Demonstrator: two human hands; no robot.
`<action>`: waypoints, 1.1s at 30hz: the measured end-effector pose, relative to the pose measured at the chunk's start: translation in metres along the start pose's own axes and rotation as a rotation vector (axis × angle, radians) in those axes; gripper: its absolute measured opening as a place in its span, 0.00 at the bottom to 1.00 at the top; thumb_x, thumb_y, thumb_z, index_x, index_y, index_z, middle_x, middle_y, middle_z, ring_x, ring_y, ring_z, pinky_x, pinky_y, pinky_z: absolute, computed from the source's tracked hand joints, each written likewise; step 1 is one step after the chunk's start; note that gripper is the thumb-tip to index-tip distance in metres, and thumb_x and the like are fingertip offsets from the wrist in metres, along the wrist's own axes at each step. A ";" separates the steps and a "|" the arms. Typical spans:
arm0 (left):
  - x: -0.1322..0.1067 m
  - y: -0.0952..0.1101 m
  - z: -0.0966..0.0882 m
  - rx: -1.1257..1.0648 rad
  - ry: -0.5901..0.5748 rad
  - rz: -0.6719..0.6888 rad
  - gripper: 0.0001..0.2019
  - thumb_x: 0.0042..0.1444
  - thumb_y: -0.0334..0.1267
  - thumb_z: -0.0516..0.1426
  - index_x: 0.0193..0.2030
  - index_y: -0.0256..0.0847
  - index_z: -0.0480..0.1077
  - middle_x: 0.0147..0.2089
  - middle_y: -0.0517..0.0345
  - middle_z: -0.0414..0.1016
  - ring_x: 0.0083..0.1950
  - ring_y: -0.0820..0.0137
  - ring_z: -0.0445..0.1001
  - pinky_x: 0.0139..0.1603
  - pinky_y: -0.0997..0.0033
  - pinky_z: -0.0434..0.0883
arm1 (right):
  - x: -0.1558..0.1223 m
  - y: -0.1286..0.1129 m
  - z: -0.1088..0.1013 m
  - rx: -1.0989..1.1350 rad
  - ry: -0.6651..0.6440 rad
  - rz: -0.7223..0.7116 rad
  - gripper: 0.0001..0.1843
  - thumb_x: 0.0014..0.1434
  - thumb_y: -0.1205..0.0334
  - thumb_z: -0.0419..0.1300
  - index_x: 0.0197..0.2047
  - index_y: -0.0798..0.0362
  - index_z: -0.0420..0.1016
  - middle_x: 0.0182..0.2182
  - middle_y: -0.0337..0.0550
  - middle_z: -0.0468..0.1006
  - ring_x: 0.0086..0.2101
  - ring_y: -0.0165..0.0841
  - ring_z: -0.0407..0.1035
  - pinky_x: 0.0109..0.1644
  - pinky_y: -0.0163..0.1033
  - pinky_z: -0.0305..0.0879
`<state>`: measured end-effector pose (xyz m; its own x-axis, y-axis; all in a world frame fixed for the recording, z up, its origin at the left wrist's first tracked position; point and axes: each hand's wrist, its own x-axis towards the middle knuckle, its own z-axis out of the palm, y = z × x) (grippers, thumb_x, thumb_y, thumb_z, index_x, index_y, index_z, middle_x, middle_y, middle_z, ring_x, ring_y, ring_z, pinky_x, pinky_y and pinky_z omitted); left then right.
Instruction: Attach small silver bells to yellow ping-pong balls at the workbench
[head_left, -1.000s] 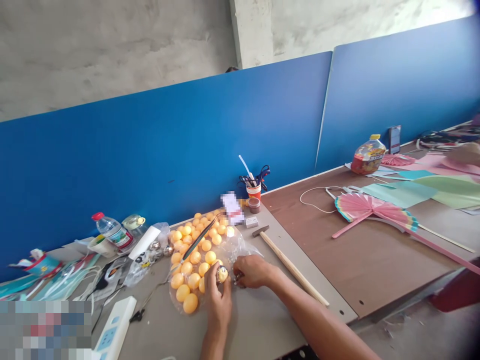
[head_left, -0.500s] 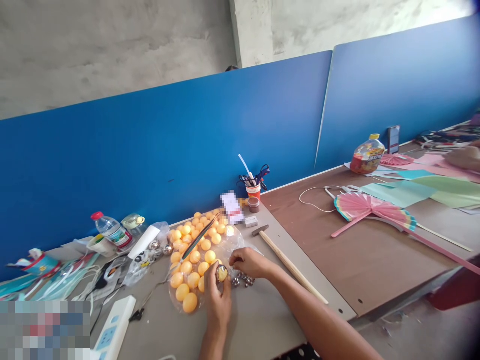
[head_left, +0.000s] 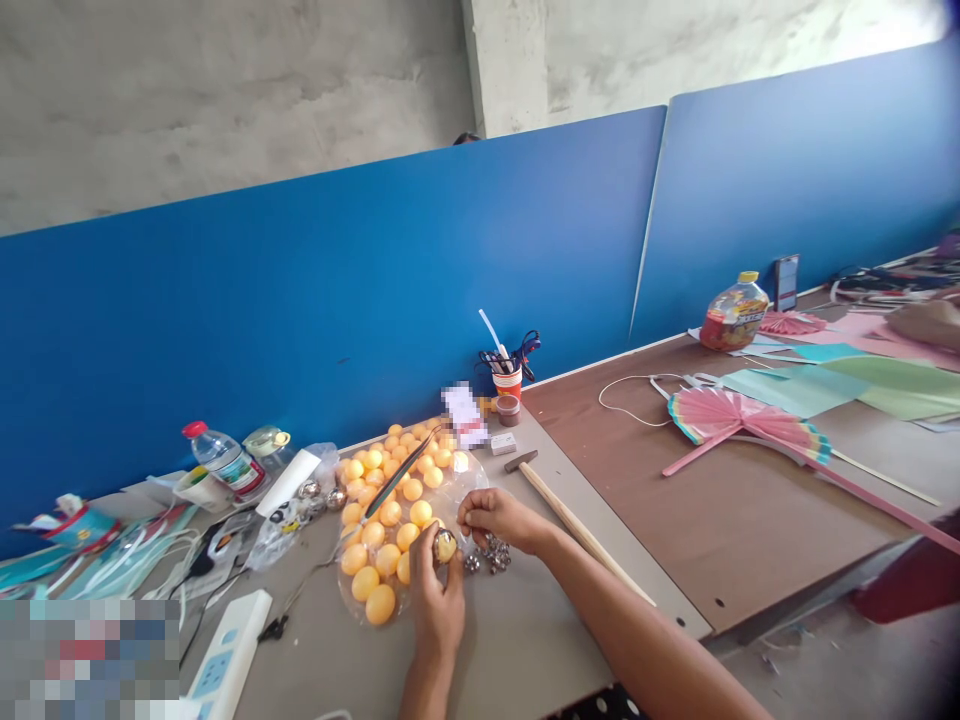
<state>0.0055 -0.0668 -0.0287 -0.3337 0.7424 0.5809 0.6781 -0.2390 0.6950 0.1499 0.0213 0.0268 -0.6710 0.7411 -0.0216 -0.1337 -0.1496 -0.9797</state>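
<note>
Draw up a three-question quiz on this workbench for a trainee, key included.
1. Which of the person's hands holds the partly silver ball?
2. True or false: the hammer lies on top of the orange balls.
3. Fill in: the bottle at the left has a ___ cap.

Key:
1. The left hand.
2. False; the hammer lies to the right of the orange balls.
3. Red.

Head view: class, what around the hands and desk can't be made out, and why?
Head view, too small: whether the right hand pinches anything.
Head view, covered by the left hand: part of the shiny ball.
Head view, too small: print on the small white box.
Head view, cut off by the right edge: where the pink strip ends.
</note>
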 end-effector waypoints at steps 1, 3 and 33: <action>0.000 0.000 0.000 -0.003 -0.001 -0.002 0.18 0.60 0.44 0.55 0.55 0.39 0.67 0.52 0.43 0.75 0.55 0.57 0.73 0.55 0.54 0.71 | 0.000 0.000 0.001 0.050 -0.014 -0.007 0.04 0.47 0.65 0.59 0.29 0.55 0.70 0.22 0.33 0.73 0.17 0.21 0.60 0.23 0.29 0.52; 0.000 0.000 0.000 -0.008 -0.007 -0.010 0.19 0.59 0.44 0.55 0.55 0.39 0.67 0.52 0.43 0.75 0.55 0.57 0.73 0.55 0.54 0.72 | -0.001 0.000 0.003 0.132 -0.030 -0.012 0.07 0.44 0.63 0.62 0.29 0.55 0.69 0.20 0.31 0.71 0.16 0.21 0.58 0.21 0.29 0.49; -0.002 0.000 0.001 -0.043 -0.037 -0.040 0.21 0.60 0.45 0.55 0.57 0.39 0.66 0.54 0.42 0.74 0.57 0.56 0.73 0.56 0.54 0.71 | 0.006 0.015 0.004 0.140 -0.113 0.086 0.10 0.41 0.61 0.66 0.27 0.57 0.74 0.17 0.33 0.70 0.19 0.22 0.59 0.24 0.29 0.52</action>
<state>0.0070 -0.0675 -0.0298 -0.3353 0.7742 0.5368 0.6357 -0.2347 0.7354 0.1409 0.0207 0.0132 -0.7611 0.6445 -0.0734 -0.1673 -0.3043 -0.9378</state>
